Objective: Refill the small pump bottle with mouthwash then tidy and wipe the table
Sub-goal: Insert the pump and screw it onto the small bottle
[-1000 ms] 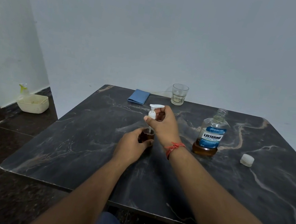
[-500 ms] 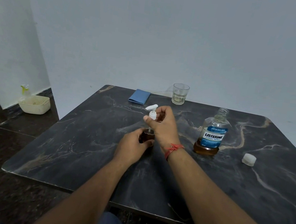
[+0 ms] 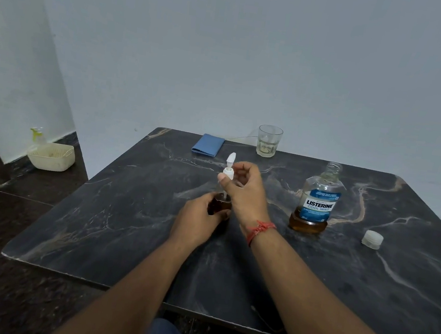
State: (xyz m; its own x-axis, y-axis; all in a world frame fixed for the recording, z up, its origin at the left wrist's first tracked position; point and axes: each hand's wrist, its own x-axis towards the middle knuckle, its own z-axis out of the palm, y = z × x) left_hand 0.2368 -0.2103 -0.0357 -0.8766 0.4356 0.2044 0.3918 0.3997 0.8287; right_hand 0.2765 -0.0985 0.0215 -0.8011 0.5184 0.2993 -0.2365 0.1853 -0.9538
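A small brown pump bottle [image 3: 219, 205] stands on the dark marble table [image 3: 311, 277], mostly hidden by my left hand [image 3: 197, 220], which grips its body. My right hand [image 3: 244, 191] pinches the collar of the white pump head [image 3: 229, 168], whose tube reaches down into the bottle's neck. The Listerine mouthwash bottle [image 3: 317, 202] stands uncapped to the right, with amber liquid low in it. Its white cap [image 3: 372, 239] lies further right on the table. A folded blue cloth [image 3: 207, 144] lies at the far edge.
A glass [image 3: 268, 141] with a little liquid stands at the back of the table beside the cloth. On the floor to the left sits a cream basket [image 3: 51, 156] with a spray bottle [image 3: 37, 135] in it. A wall runs close behind the table.
The pump head's nozzle has turned from pointing right to pointing away and upward as my right hand twists it. My left hand has kept its hold on the bottle.
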